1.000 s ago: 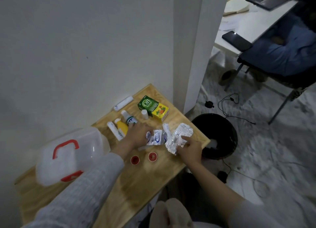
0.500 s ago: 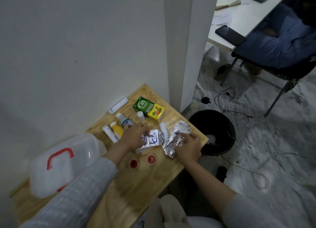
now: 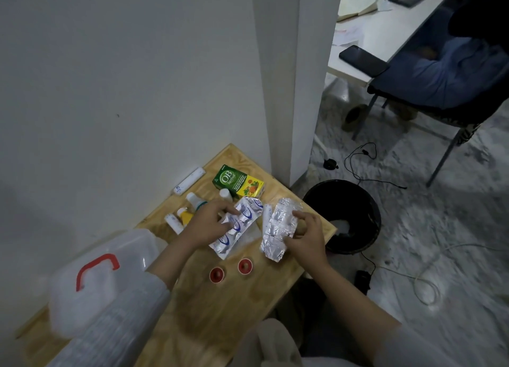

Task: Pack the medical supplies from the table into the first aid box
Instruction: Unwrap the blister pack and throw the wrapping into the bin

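Here, the left hand (image 3: 205,224) is gripping a foil pill strip with blue print (image 3: 239,223), fingers curled over its upper half and lifting it at a slant above the table (image 3: 220,306). The right hand (image 3: 305,235) is pinching a plain silver pill strip (image 3: 276,229) along its right edge, thumb and fingers closed on the foil, the strip hanging just beside the other one. A white tube (image 3: 266,215) is lying between the two strips. Behind the left hand, a white bottle (image 3: 195,200), a yellow bottle (image 3: 185,216) and a small white stick (image 3: 173,223) are clustered together, with a small white vial (image 3: 225,194) and a green and yellow box (image 3: 239,184) further back. A long white tube (image 3: 189,180) is sitting against the wall. Two red tape rolls (image 3: 230,270) are resting near the front, below the strips. The first aid box (image 3: 102,278), clear with a red handle, is standing closed at the table's left end, well apart from both hands.
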{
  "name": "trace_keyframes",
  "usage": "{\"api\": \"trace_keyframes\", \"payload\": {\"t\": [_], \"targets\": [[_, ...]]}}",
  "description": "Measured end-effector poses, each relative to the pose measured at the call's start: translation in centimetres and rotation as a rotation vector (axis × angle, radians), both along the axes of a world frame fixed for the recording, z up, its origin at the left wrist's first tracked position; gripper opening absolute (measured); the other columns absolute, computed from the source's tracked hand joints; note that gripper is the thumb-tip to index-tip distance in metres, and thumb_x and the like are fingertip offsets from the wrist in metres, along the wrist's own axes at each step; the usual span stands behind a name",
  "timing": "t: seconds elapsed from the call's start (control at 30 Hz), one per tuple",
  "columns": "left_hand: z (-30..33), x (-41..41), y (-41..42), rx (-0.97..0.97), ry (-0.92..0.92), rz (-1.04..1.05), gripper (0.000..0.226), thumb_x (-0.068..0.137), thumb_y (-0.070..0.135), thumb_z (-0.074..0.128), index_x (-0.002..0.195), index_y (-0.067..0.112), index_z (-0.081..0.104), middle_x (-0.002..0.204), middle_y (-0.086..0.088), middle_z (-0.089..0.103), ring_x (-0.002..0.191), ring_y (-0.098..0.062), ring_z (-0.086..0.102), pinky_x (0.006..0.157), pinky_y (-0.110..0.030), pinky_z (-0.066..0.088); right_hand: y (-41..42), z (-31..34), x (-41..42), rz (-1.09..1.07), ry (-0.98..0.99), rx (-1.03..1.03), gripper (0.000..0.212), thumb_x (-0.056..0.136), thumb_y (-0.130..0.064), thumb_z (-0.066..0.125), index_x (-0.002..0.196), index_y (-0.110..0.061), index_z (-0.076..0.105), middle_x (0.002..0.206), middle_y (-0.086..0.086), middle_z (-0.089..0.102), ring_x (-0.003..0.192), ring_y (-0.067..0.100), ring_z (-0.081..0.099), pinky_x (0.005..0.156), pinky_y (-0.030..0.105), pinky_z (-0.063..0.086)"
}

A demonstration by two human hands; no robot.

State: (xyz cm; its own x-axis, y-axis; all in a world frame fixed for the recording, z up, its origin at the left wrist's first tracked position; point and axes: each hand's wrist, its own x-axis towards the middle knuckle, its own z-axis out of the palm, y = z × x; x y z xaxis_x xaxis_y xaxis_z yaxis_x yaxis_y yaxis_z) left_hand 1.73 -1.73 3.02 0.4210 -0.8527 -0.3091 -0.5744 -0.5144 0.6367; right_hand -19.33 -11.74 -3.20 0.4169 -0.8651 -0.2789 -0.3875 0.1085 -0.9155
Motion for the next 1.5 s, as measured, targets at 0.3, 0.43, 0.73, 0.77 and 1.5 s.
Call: {"api": "trace_keyframes", "payload": {"t": [0.3,0.43,0.73,0.77,1.5], "targets": [[1.1,-3.4,-7.9,-0.113,0.252,0.150,0.025,0.076,0.010,0.074,0.098,0.021,0.069,0.102,0.003,0.066,0.081,-0.020,0.065,0.077,-0.030,0.055,-7.3,0.2,-3.4,-0.144,-0.120,0.113,0.061,0.070,0.012,0.067,0.118,-0.024,0.052,0.125,0.013,0.052,0.081,0.007,0.067,0.072,0.024,0.058],[-2.2,-5.9,-13.4,-0.019,0.244,0.110,0.027,0.076,0.004,0.070,0.101,0.016,0.068,0.070,-0.001,0.054,0.060,-0.003,0.052,0.064,-0.022,0.043,-11.9,-1.1,-5.5,-0.215,0.015,0.110,0.057,0.076,0.014,0.060,0.129,-0.004,0.047,0.129,0.009,0.042,0.078,-0.001,0.059,0.061,0.003,0.046],[-10.8,-13.2,-25.9,0.301,0.149,-0.092,0.046,0.080,0.018,0.065,0.124,0.010,0.056,0.124,-0.011,0.059,0.114,-0.025,0.056,0.089,-0.026,0.042,-21.2,-8.6,-7.8,-0.152,0.379,0.184,0.052,0.086,-0.008,0.053,0.136,-0.009,0.039,0.150,0.020,0.021,0.128,0.038,0.040,0.095,0.036,0.042],[-11.7,-13.7,-26.8,0.372,0.149,-0.124,0.051,0.082,0.021,0.064,0.129,0.009,0.051,0.130,-0.012,0.056,0.118,-0.026,0.053,0.090,-0.028,0.041,-21.9,-9.3,-8.1,-0.125,0.414,0.218,0.059,0.086,-0.012,0.057,0.141,-0.015,0.034,0.155,0.020,0.011,0.133,0.039,0.036,0.101,0.040,0.040],[-0.9,-13.5,-13.1,-0.203,0.143,0.207,0.050,0.087,0.029,0.059,0.134,0.029,0.042,0.136,0.016,0.044,0.128,-0.004,0.042,0.106,-0.033,0.039,-12.2,0.5,-3.2,-0.039,0.013,0.013,0.046,0.092,-0.018,0.056,0.136,-0.021,0.046,0.137,-0.008,0.048,0.131,0.010,0.041,0.109,0.030,0.035]]}}
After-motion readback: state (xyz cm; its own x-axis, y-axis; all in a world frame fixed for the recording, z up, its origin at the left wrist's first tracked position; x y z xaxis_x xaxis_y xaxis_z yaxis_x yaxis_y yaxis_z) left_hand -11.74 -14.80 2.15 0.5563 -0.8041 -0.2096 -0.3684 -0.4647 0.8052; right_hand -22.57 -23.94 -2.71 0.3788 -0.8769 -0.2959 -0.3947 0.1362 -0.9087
